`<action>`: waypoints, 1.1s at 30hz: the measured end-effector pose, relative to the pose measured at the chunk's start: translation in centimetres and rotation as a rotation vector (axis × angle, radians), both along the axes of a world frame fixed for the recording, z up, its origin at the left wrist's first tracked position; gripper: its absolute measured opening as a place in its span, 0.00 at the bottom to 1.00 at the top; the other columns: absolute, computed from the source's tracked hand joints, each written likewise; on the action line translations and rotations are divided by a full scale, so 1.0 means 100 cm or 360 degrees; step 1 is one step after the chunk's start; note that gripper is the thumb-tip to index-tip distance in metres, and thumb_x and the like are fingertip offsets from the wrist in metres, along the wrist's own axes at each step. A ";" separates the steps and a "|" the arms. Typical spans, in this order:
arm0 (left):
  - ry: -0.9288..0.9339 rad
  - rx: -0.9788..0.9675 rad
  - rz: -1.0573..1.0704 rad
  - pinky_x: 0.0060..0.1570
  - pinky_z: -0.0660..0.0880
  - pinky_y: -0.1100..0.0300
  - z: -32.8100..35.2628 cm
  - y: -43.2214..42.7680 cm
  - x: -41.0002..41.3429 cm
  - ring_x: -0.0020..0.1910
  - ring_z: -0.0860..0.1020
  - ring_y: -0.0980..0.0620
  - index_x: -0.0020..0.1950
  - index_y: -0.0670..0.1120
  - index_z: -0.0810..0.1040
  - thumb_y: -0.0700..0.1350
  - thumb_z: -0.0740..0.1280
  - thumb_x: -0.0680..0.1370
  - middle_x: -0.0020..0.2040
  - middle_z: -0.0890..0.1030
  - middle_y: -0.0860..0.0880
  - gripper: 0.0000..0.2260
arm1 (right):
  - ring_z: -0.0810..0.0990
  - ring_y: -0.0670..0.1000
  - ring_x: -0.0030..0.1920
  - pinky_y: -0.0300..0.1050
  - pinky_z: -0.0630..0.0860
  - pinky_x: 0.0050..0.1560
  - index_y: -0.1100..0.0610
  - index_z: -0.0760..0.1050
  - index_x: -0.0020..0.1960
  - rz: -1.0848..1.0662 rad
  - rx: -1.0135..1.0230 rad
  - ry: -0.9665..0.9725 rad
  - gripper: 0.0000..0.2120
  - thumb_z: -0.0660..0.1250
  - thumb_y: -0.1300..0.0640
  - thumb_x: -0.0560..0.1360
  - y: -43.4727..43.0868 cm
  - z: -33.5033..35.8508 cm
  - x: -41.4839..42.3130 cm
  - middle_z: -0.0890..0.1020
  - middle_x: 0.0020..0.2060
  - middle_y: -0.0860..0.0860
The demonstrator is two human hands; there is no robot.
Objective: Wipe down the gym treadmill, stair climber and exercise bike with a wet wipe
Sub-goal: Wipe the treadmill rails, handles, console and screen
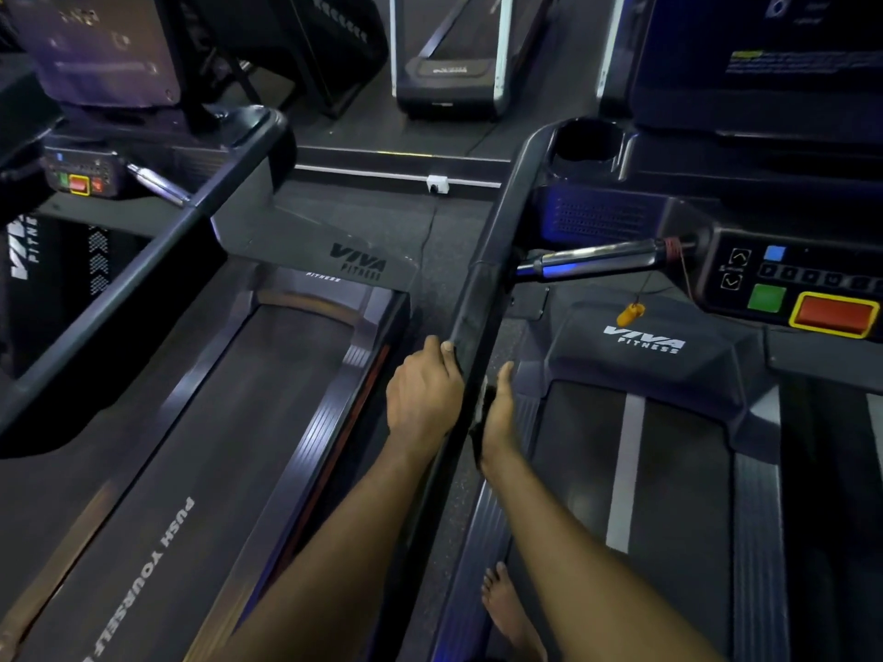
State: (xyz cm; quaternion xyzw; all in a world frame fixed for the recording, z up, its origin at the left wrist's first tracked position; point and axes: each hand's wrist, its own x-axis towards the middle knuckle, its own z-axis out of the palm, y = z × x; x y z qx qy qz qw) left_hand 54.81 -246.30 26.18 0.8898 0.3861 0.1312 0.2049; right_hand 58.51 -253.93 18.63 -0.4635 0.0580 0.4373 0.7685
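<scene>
The wet wipe [478, 439] is probably going to handle as a limp, light, damp sheet, better pinned under a flat palm than pinched. It is lying against the handrail [482, 279] of the treadmill [645, 341], mostly hidden under the right grip [499, 413], which is pressing it there with fingers stretched out. The left grip [423, 394] is curling around the same rail, just beside it.

Both forearms stretch forward, left hand [423, 391] curled over the handrail [497, 222], right hand [499, 412] straight-fingered against its other side.
</scene>
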 end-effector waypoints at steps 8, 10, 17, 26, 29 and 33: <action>-0.0027 0.0018 -0.0019 0.28 0.60 0.60 -0.005 0.003 0.001 0.29 0.69 0.61 0.43 0.51 0.69 0.51 0.52 0.86 0.31 0.71 0.56 0.13 | 0.83 0.54 0.60 0.51 0.76 0.63 0.54 0.82 0.63 -0.0024 -0.0062 0.0051 0.40 0.49 0.25 0.76 0.010 -0.021 0.023 0.85 0.58 0.54; -0.0018 0.0015 -0.0003 0.30 0.61 0.57 -0.005 0.003 0.001 0.28 0.67 0.61 0.44 0.51 0.68 0.50 0.52 0.86 0.30 0.69 0.57 0.13 | 0.84 0.55 0.57 0.49 0.78 0.58 0.56 0.84 0.58 -0.0176 -0.0144 0.0146 0.37 0.51 0.28 0.79 0.026 -0.013 0.043 0.86 0.54 0.55; -0.0035 -0.0069 -0.0021 0.28 0.62 0.60 -0.003 0.002 -0.003 0.29 0.71 0.59 0.43 0.52 0.68 0.51 0.52 0.86 0.32 0.73 0.55 0.13 | 0.86 0.55 0.50 0.48 0.79 0.50 0.56 0.87 0.49 -0.0368 -0.0256 0.0230 0.25 0.57 0.41 0.83 0.032 -0.027 0.059 0.87 0.50 0.57; -0.0062 -0.0217 -0.0050 0.36 0.72 0.52 0.004 0.004 -0.001 0.35 0.76 0.54 0.44 0.52 0.68 0.53 0.51 0.86 0.37 0.76 0.53 0.14 | 0.80 0.50 0.36 0.40 0.78 0.37 0.58 0.81 0.44 -0.0346 -0.0490 -0.0113 0.13 0.59 0.61 0.82 0.021 -0.012 0.064 0.84 0.36 0.52; -0.0033 -0.0287 -0.0027 0.41 0.74 0.51 0.008 0.007 0.000 0.39 0.77 0.50 0.46 0.51 0.70 0.54 0.50 0.86 0.39 0.77 0.52 0.15 | 0.76 0.52 0.34 0.42 0.73 0.34 0.60 0.78 0.42 -0.0203 -0.0754 -0.0463 0.13 0.62 0.61 0.84 0.006 -0.001 0.064 0.79 0.33 0.56; -0.0040 -0.0352 0.0028 0.44 0.72 0.50 0.017 0.015 0.014 0.45 0.79 0.44 0.51 0.48 0.74 0.54 0.50 0.86 0.44 0.80 0.48 0.16 | 0.78 0.54 0.38 0.49 0.76 0.38 0.62 0.80 0.47 -0.0146 -0.1034 -0.0930 0.07 0.64 0.64 0.81 -0.006 0.038 0.094 0.82 0.38 0.60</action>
